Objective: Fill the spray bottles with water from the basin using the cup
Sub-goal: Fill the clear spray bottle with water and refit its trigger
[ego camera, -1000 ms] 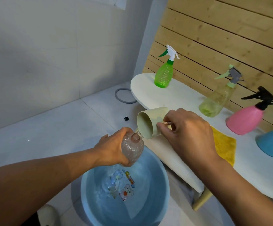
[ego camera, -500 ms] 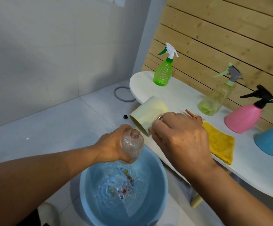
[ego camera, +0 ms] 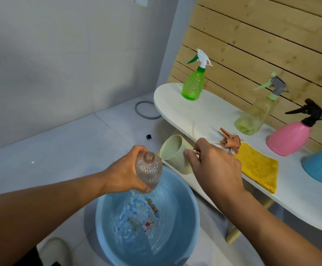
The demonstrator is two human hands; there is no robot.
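My left hand (ego camera: 126,172) grips a clear pinkish ribbed bottle (ego camera: 148,170) with no spray head, its open neck up, over the blue basin (ego camera: 185,217) of rippling water. My right hand (ego camera: 213,166) holds the pale cream cup (ego camera: 172,153) by its handle, tipped on its side with the mouth toward the bottle's neck. An orange spray head (ego camera: 231,141) lies on the white table (ego camera: 219,116) just behind my right hand.
On the table stand a green spray bottle (ego camera: 193,84), a yellowish clear one (ego camera: 255,114), a pink one (ego camera: 288,136) and a blue one (ego camera: 321,164). A yellow cloth (ego camera: 258,166) lies near the front edge. A grey ring (ego camera: 146,110) and small black cube (ego camera: 148,136) lie on the floor.
My right hand has swung the cup upward and back down beside the bottle's neck, uncovering the orange spray head. The water in the basin ripples more. My left hand keeps the bottle in place.
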